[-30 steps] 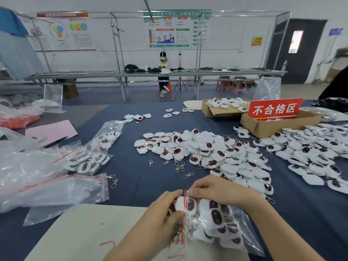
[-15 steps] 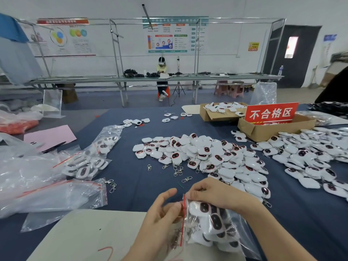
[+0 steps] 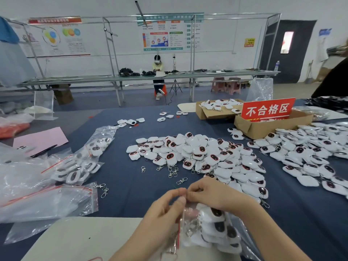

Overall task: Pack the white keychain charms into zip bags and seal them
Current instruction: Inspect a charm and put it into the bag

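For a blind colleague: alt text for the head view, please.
Left hand and right hand pinch the top of a zip bag packed with white charms over a blue table. Loose charms lie piled beyond, filled bags at left.

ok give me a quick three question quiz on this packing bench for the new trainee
1. True or false: both the left hand and the right hand pinch the zip bag at its top.
2. The red sign stands in: A a cardboard box; B a bucket; C a drawer.
3. Fill in: the loose charms lie on a ___ tablecloth.
Key: 1 true; 2 A; 3 blue.
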A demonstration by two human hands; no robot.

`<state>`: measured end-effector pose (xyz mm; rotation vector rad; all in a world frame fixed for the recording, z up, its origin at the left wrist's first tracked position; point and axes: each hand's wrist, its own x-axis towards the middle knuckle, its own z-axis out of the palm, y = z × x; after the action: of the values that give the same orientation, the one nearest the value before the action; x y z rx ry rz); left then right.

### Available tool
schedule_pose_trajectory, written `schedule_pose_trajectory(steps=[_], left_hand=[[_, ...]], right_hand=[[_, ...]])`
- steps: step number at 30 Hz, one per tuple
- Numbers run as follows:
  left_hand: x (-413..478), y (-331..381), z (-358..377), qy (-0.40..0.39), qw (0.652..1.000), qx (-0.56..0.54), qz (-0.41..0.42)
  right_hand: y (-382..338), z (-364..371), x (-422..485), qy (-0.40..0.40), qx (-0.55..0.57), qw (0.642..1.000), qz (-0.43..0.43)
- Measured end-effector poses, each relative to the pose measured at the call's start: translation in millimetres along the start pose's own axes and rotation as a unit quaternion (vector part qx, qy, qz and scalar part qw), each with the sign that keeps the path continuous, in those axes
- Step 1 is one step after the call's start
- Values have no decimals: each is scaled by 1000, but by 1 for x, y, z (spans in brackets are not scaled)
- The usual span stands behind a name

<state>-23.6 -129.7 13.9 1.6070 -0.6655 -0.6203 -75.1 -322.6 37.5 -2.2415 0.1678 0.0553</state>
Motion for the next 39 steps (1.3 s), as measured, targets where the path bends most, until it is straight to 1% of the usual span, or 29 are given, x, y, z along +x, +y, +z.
schedule_pose_trajectory(steps=[2,4,7,9,13,16,18,19,20,24,26,28,30,35,39], left_hand=[[12,-4,-11,29,999,16,-1],[24,-10,-22,66,997,28,-13],[49,-25,-32,119,984,135,-13],[72,-29,-32,138,966,216,-16],[130,-21,-24,159,939,306,0],[172,-15,-18,171,911,373,-47],[188,-14,-17,171,892,413,-68],[191,-13,-18,173,894,408,-67],[191,-14,-18,175,903,388,-57],[165,-15,-19,177,955,234,38],[142,-15,-14,155,971,161,80],[120,-19,-5,114,982,110,105],[105,-24,3,81,988,77,103],[98,-27,7,69,995,20,74],[100,-28,6,55,996,-3,63]], right_hand=[[2,-2,2,-22,-11,1000,2],[6,-4,3,-48,19,998,24],[16,-7,10,-54,138,988,52],[26,-7,17,-17,198,979,50],[43,-6,32,33,329,941,65],[54,-7,36,54,431,898,66],[60,-7,38,59,466,881,51],[62,-6,39,58,469,880,42],[64,-5,39,55,469,881,35],[64,-4,38,62,470,880,11],[60,-4,38,87,454,887,-3],[58,-2,39,121,420,899,-10],[58,2,40,141,384,912,-20],[59,5,41,159,327,931,-38],[58,6,42,152,314,936,-44]])
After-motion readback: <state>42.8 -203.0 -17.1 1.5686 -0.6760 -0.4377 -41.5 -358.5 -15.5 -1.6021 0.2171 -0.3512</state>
